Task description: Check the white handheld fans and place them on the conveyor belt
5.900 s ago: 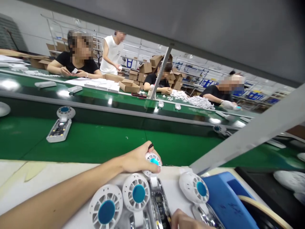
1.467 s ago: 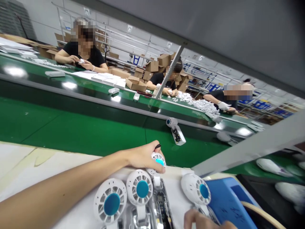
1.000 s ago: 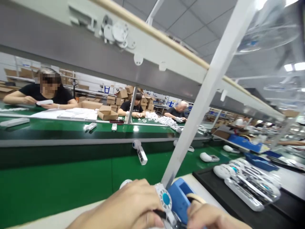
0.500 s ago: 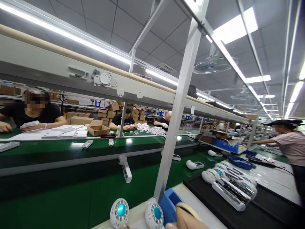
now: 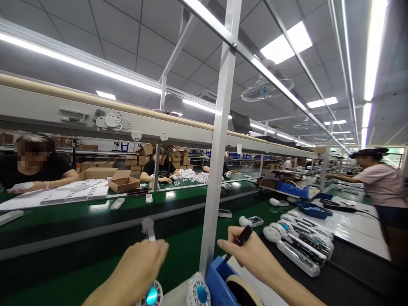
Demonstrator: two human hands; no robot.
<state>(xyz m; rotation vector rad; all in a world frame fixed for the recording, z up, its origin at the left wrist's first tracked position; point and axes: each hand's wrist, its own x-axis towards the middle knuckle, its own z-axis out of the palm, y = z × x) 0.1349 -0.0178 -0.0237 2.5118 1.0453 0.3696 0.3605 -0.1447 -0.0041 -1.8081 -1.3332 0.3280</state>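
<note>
My left hand (image 5: 140, 261) reaches over the green belt, fingers closed around the handle of a white handheld fan (image 5: 148, 227). The round head of that fan shows beyond my knuckles. In my right hand (image 5: 247, 248) is a black marker pen (image 5: 241, 239), gripped above a blue tape dispenser (image 5: 219, 280) and pointing down. Below my left wrist, partly covered, is a white fan head with a shiny blue centre (image 5: 152, 295). Another fan head (image 5: 198, 291) stands beside the dispenser.
A white post (image 5: 214, 170) rises just behind the dispenser. On the right, several open fan bodies (image 5: 299, 244) lie on a black mat (image 5: 347, 272). More parts lie along the green belt (image 5: 178, 242). Co-workers sit across it, and one person (image 5: 382, 182) stands at the right.
Both hands have come up into view. My left hand has closed on the fan lying on the belt; my right now shows a marker pen. The view has turned slightly right.
</note>
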